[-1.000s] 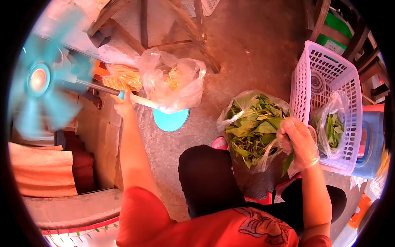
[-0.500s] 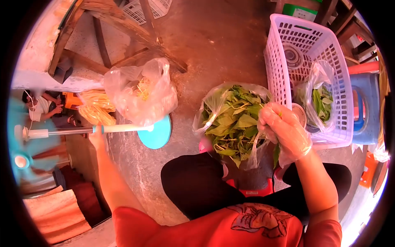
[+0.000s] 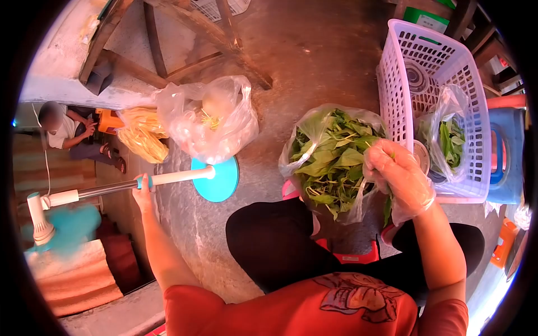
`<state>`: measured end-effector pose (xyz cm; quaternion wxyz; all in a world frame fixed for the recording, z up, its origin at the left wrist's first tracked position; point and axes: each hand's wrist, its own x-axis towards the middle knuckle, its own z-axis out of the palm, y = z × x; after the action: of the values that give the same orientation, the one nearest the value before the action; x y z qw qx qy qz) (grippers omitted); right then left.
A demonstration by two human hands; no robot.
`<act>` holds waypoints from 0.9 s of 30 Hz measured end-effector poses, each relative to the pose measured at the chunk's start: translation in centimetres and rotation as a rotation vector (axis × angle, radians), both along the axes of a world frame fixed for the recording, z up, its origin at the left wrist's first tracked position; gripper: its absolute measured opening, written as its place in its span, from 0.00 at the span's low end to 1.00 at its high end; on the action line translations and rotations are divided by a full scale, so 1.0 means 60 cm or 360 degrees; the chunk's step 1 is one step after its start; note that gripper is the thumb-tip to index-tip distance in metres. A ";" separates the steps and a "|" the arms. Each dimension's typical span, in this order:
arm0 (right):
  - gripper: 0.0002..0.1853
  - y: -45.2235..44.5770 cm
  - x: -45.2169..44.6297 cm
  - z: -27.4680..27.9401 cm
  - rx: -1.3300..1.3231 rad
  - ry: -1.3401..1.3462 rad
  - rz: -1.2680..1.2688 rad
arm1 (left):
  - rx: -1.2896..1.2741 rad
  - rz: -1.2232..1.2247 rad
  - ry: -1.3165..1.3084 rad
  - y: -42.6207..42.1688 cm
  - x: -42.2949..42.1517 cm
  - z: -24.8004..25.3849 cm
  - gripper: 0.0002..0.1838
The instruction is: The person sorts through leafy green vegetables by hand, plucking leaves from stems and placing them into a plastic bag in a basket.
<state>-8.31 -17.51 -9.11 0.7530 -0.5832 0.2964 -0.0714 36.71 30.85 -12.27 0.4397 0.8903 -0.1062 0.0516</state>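
My left hand [image 3: 144,194] is bare and wraps round the pole of a standing fan [image 3: 182,177] at its blue collar. The fan leans far over toward the left, and its teal blades are smeared by spinning. Its round teal base [image 3: 223,187] shows on the floor side. In a thin clear plastic glove, my right hand [image 3: 399,175] is closed on some leafy greens [image 3: 387,210], whose leaves poke out below the fist. It is beside an open clear bag [image 3: 288,162] full of leafy greens [image 3: 339,159].
A lilac crate [image 3: 399,84] at right holds another bag of greens [image 3: 450,140]. A clear bag [image 3: 235,120] with pale stringy bits lies behind the fan base. Wooden legs [image 3: 246,61] stand at the back left. A seated person [image 3: 73,126] is at far left.
The fan's head has swung down and nearer to me, with my left hand still on the pole. The view has shifted slightly. My right hand keeps its closed hold beside the bag.
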 end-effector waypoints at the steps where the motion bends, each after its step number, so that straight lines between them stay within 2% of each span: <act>1: 0.12 0.001 -0.001 0.000 -0.0015 0.0003 -0.0001 | -0.0053 0.0019 -0.0027 -0.002 -0.006 0.000 0.12; 10: 0.13 0.008 0.000 0.008 0.0082 -0.0025 -0.0036 | -0.0225 0.0093 -0.0128 -0.052 0.005 -0.009 0.09; 15: 0.13 -0.002 -0.007 0.004 -0.0019 -0.0031 0.0029 | -0.0310 0.0145 -0.0187 -0.061 0.011 -0.026 0.11; 21: 0.13 -0.020 -0.029 0.018 0.0046 -0.0113 -0.0123 | 0.0160 0.0305 -0.0229 -0.069 -0.005 -0.022 0.22; 22: 0.13 -0.027 -0.037 0.024 0.0032 -0.0142 -0.0145 | 0.0118 0.0302 -0.0254 -0.069 -0.004 -0.023 0.26; 25: 0.12 -0.039 -0.063 0.051 -0.0027 -0.0197 -0.0185 | 0.0303 0.0409 -0.0416 -0.072 -0.004 -0.025 0.27; 27: 0.12 -0.043 -0.082 0.066 -0.0071 -0.0175 -0.0206 | 0.0378 0.0526 -0.0463 -0.068 0.012 -0.033 0.34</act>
<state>-13.24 -20.11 -5.16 0.7487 -0.5747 0.2900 -0.1584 37.41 26.78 -14.23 0.2977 0.9242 -0.0268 0.2376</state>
